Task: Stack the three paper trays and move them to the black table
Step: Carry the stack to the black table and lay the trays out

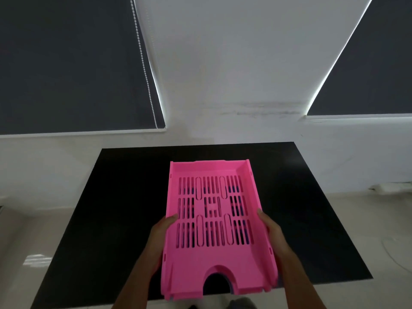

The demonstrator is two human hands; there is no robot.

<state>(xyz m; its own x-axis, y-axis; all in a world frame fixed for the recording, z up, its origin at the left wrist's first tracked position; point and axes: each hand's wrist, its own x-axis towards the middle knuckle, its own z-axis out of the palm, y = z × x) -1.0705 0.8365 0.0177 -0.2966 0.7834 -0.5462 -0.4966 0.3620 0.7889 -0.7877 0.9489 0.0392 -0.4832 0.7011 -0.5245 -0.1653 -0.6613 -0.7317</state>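
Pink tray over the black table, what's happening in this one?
A person holds a pink paper tray by its long sides, left hand on one, right hand on the other, above the black table. Something dark blue shows through the slots, so at least one more tray seems nested below. Whether the stack rests on the table yet cannot be told.

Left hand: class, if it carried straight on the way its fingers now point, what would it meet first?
The left hand points up-frame, away from the person, along the pink tray's left wall. Ahead lies only bare black table, then the white wall behind it. The way looks free, though depth is unclear.
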